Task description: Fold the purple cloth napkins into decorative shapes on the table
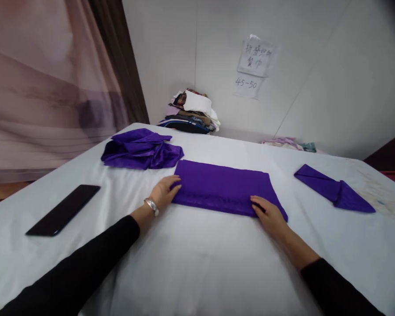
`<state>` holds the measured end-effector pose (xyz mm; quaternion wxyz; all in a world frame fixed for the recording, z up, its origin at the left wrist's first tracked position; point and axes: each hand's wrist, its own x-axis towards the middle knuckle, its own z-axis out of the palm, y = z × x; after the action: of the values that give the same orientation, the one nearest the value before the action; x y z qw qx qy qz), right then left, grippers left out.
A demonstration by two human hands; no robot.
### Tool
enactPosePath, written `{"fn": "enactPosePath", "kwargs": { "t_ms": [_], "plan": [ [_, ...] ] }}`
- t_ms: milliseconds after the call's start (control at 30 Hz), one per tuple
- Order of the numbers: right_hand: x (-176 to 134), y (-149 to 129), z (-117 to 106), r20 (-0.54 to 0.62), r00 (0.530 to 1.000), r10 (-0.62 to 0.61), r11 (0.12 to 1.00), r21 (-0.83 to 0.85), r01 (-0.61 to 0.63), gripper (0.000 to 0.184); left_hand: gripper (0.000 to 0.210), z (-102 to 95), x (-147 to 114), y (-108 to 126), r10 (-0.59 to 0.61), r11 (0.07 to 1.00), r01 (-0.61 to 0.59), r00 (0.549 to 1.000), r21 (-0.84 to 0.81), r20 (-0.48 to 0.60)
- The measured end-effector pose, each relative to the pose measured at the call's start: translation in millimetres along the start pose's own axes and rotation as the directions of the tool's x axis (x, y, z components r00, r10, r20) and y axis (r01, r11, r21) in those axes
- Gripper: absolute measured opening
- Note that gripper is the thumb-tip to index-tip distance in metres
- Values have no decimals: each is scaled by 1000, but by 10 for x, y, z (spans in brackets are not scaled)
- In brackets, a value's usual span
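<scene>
A purple cloth napkin (224, 182) lies folded into a wide, flat shape on the white tablecloth in front of me. At its left edge, my left hand (163, 192) touches the cloth with bent fingers, the thumb apart from them. My right hand (270, 216) rests its fingertips on the near edge toward the right corner, with a gap showing between thumb and fingers. Neither hand visibly lifts the cloth. Left of the far edge sits a crumpled heap of purple cloth (141, 149). Off to the right lies another purple napkin (335, 188), folded narrow with pointed ends.
A dark phone-like slab (64, 210) lies on the table's left side. Behind the table, a pile of clothes (192, 112) and some pink cloth (285, 141) stand against the wall. Paper signs (255, 57) hang there. A curtain (49, 87) borders the left.
</scene>
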<state>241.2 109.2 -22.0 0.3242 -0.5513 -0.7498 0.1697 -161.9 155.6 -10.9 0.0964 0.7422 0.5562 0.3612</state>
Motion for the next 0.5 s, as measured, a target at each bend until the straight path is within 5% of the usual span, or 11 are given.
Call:
{"fn": "enactPosePath", "kwargs": {
  "t_ms": [133,267,367,500],
  "plan": [
    [-294,-159,92,77,989,-130,988,-75,136,30,23,9,-444,257,237,966,-246,966,80,104],
    [-383,-100,101,52,978,-200,964,-166,206,31,24,14,-586,407,287,930,-316,944,186,165],
    [-411,9,77,-6,979,-205,948,-249,197,32,27,-18,-553,404,203,938,-237,967,254,153],
    [-462,155,7,-83,989,-126,939,-332,91,34,34,-130,-514,263,-69,941,36,994,335,86]
  ]
}}
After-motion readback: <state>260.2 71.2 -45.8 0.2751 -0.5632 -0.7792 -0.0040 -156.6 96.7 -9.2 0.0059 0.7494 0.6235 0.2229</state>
